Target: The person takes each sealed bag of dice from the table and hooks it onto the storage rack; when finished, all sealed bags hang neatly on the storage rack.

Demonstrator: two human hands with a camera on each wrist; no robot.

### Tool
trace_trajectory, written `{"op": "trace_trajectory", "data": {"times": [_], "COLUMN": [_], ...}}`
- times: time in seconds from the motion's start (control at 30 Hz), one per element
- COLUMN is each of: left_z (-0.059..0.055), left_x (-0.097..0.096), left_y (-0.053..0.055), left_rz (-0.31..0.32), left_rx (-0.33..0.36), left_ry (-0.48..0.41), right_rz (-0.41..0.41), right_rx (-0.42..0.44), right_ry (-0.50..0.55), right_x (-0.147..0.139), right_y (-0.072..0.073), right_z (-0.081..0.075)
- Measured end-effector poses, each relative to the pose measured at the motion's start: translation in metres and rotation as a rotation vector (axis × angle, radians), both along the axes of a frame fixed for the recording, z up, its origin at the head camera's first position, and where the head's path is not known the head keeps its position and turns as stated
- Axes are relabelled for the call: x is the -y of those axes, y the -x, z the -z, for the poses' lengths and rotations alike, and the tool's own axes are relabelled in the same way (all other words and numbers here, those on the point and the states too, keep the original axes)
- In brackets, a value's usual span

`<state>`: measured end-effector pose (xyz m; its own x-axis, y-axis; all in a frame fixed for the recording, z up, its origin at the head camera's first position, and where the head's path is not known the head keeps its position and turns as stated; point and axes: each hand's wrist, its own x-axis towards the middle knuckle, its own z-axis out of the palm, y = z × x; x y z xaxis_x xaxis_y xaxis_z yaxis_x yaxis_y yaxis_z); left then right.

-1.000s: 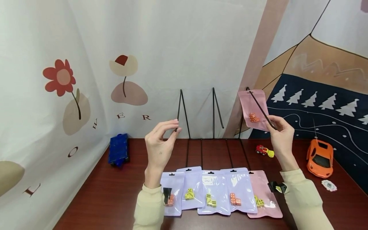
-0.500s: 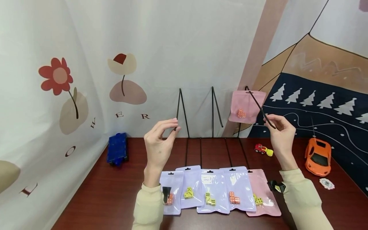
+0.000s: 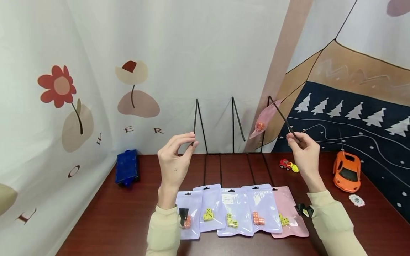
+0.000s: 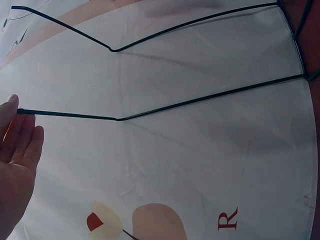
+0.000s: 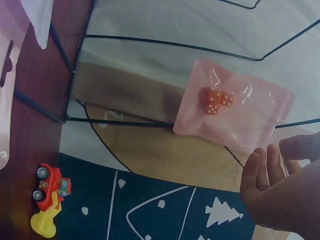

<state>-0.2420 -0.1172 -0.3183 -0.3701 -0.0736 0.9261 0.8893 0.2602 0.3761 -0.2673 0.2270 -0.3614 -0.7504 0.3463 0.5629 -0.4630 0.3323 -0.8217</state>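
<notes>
Head view: one wire rack (image 3: pixel 233 124), black, three prongs, upright on the dark surface (image 3: pixel 105 213). Item, pink bag (image 3: pixel 266 116) with orange dice, hung at the back of the right prong (image 3: pixel 284 118), slanted and nearly edge-on. Item, left hand (image 3: pixel 175 161): fingers pinched on the end of the left prong (image 3: pixel 195 117). Item, right hand (image 3: pixel 305 153): thumb and fingers curled at the right prong's end; whether they clamp it cannot be told. Step in hand, as judged: steadying the rack with its first bag hung. Next move likely calls for freeing one hand, lifting a bag by its slotted top and threading it over a prong tip. Middle and left prongs carry no bag. Stock in front: four lilac bags (image 3: pixel 235 202) and a second pink bag (image 3: pixel 286 208), flat, neighbours overlapping, so edges may need parting. Hindrance: left sleeve (image 3: pixel 164 227) beside the leftmost lilac bag, its black strap covering part of that bag. Surroundings: blue toy (image 3: pixel 126 167), well left; toy loader (image 3: pixel 284 164), orange car (image 3: pixel 347 173) and chip (image 3: pixel 357 200), right, apart from the bags; printed cloth (image 3: pixel 160 46) behind.
</notes>
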Motion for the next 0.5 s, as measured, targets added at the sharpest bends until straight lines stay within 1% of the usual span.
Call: {"op": "trace_trajectory", "data": {"times": [0.13, 0.37, 0.5], "left_z": [0.0, 0.001, 0.001], "left_x": [0.0, 0.0, 0.001], "left_y": [0.0, 0.0, 0.0], "left_rz": [-0.003, -0.004, -0.005], "left_rx": [-0.002, -0.004, -0.006], "left_ry": [-0.007, -0.007, -0.009], "right_rz": [-0.007, 0.009, 0.013], "right_rx": [0.031, 0.079, 0.094], "right_ry": [-0.017, -0.137, -0.155], "right_x": [0.0, -0.005, -0.005], "right_y": [-0.006, -0.015, -0.02], "right_z": [0.0, 0.005, 0.006]}}
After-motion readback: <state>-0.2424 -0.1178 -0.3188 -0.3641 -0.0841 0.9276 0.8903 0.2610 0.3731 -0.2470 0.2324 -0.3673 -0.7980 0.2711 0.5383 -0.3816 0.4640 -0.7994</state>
